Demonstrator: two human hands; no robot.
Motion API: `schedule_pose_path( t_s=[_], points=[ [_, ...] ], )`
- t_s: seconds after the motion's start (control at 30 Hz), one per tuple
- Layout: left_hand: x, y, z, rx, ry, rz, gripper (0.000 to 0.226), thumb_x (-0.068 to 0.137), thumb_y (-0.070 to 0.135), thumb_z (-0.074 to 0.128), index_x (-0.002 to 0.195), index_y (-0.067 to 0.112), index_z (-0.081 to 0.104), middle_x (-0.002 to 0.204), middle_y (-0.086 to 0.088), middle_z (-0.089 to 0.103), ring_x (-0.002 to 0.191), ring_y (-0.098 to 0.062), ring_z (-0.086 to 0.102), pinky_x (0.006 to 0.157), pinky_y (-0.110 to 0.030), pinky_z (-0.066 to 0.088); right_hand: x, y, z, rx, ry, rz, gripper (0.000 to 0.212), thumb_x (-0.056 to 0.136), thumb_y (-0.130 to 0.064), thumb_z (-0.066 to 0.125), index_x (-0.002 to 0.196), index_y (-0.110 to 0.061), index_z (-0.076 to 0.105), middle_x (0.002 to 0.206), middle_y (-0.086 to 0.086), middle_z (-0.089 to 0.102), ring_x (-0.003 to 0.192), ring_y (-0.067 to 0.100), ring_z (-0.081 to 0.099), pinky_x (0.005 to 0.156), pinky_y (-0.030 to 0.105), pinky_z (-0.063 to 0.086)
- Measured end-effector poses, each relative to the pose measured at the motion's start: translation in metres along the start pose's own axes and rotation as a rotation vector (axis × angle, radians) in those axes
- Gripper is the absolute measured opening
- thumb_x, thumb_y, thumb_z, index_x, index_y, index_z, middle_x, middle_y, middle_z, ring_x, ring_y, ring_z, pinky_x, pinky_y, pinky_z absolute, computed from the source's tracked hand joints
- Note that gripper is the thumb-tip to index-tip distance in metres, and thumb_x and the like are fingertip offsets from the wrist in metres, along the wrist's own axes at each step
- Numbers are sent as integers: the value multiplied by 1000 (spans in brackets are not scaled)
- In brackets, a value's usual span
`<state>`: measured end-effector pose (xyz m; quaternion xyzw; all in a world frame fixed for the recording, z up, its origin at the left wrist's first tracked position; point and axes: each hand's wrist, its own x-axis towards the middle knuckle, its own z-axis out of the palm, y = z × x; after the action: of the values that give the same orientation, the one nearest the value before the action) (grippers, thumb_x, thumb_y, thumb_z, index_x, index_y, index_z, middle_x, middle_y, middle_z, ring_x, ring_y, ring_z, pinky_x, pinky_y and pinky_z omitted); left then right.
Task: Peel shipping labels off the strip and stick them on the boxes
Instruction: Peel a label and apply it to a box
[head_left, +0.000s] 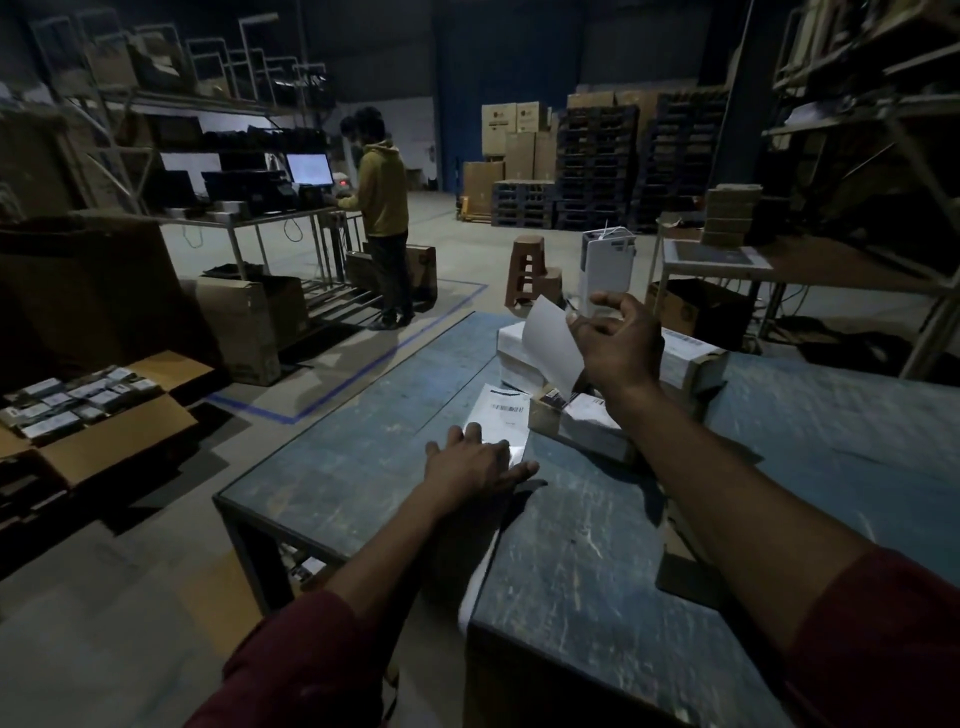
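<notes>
Blue tabletop (571, 519) w/ white box (685, 353) at far end, label strip (496, 415) just in front of box, left hand (475, 462) spread flat on strip, right hand (618, 343) pinching peeled label (550, 345) above box — peel done, sticking left.
</notes>
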<state>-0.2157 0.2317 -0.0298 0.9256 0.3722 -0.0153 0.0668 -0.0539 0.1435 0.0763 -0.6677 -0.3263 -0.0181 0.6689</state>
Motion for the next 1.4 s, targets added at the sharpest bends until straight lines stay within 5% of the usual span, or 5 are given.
schedule_pose_path(
  t_s=[0.47,0.67,0.9,1.1,1.4],
  points=[
    [3,-1,-18,-190,114,88,77,94,79,41,151,26,51,153,-5,55,142,-29,48,115,-62,32,2,0,-19,-54,-34,-79,26,89,-24,80,99,-39,61,102,-6,75,97,15,73,80,33,59],
    [-35,7,-41,-921,467,-73,45,99,57,59,108,17,79,105,-3,80,86,-19,72,72,-30,51,-19,4,-57,-65,-55,-175,25,90,-20,80,111,-26,68,108,-6,74,96,10,74,80,39,63],
    [-81,60,-68,-1809,-222,-291,90,86,83,51,117,1,70,111,-21,77,95,-37,72,70,-35,54,-104,1,-94,-369,-96,-723,33,97,-21,74,129,-16,68,101,6,76,89,13,71,74,12,56],
    [-90,93,-69,-1755,-24,-314,24,87,10,78,109,2,75,94,-13,81,74,-23,77,59,-32,59,-148,32,-128,-523,-87,-1052,26,98,-24,74,123,-16,77,97,6,77,89,23,73,68,42,59],
    [-104,131,-58,-1642,156,-94,10,90,9,77,100,6,79,94,-14,80,87,-32,79,73,-44,62,-158,14,-194,-430,-103,-911,46,86,-53,81,113,-17,80,113,-4,77,113,16,69,94,29,56]
  ],
)
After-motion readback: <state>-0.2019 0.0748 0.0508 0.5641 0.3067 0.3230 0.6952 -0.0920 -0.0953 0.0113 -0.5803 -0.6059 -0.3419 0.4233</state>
